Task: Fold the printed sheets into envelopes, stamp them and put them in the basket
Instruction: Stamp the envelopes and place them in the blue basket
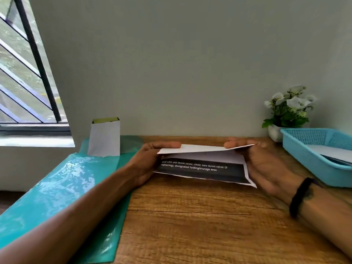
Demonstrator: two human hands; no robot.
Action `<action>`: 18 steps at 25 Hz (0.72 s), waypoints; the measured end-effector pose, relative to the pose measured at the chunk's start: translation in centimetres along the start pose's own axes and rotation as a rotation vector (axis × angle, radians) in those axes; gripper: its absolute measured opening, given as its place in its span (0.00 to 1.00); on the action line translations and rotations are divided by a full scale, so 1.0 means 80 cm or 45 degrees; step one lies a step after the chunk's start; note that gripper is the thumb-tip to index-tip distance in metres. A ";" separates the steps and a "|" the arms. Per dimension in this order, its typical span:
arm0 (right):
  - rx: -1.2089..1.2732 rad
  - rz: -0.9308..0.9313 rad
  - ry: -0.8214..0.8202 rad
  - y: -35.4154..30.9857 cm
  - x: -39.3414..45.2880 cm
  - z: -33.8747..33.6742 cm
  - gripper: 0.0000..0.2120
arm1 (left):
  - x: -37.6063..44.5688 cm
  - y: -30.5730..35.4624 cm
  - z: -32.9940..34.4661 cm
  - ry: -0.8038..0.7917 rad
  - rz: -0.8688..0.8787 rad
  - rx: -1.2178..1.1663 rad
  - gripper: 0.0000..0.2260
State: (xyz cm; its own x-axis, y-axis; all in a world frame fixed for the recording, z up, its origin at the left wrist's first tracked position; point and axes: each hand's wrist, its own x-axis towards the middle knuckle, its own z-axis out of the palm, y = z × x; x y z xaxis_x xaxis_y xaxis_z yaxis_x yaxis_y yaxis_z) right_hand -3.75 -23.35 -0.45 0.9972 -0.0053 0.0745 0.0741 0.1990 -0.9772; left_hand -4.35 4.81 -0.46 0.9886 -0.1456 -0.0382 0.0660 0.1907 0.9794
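A printed sheet (203,168) with a dark band and white text is held just above the wooden table (190,216), partly folded, its white upper flap bent over toward me. My left hand (146,161) grips its left edge, fingers on top of the flap. My right hand (266,166) grips its right edge the same way. The blue mesh basket (304,159) stands at the right edge with white paper lying inside. A white envelope (104,139) leans upright against the wall at the back left. No stamp is visible.
A glossy teal plastic folder (57,191) covers the table's left side under my left forearm. A small potted plant with white flowers (287,109) stands behind the basket. A barred window (24,73) is at the left.
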 end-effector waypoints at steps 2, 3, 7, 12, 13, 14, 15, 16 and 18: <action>0.194 0.105 -0.037 -0.004 -0.002 -0.006 0.16 | 0.000 0.000 0.002 0.041 0.026 -0.003 0.07; 0.254 0.129 -0.045 -0.006 -0.002 -0.010 0.19 | 0.000 0.000 0.002 0.055 0.038 -0.019 0.07; 0.089 0.216 -0.284 -0.016 -0.010 -0.010 0.23 | 0.001 -0.001 0.003 0.104 0.052 -0.073 0.07; 0.033 0.125 -0.120 -0.001 -0.004 -0.011 0.39 | -0.003 0.027 -0.011 0.235 0.397 0.258 0.16; 0.100 0.105 -0.078 0.000 -0.003 -0.011 0.40 | -0.005 0.041 -0.021 0.405 0.571 0.690 0.15; 0.135 0.099 -0.059 0.000 -0.002 -0.011 0.39 | -0.009 0.051 -0.034 0.602 0.712 1.128 0.14; 0.135 0.094 -0.059 0.001 -0.003 -0.011 0.39 | -0.014 0.056 -0.043 0.751 0.768 1.443 0.14; 0.100 0.089 -0.069 0.002 -0.003 -0.009 0.37 | -0.020 0.055 -0.046 0.819 0.706 1.586 0.16; -0.006 0.067 -0.077 0.003 -0.006 -0.007 0.35 | -0.024 0.033 -0.040 0.726 0.490 1.573 0.22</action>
State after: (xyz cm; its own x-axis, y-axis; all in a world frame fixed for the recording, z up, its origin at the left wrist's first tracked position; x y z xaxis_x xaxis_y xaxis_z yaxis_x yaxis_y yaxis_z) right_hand -4.23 -23.85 -0.82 0.9973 0.0645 0.0351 0.0220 0.1927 -0.9810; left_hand -5.67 8.70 1.55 0.8553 0.1828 0.4849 -0.0822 -0.8760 0.4752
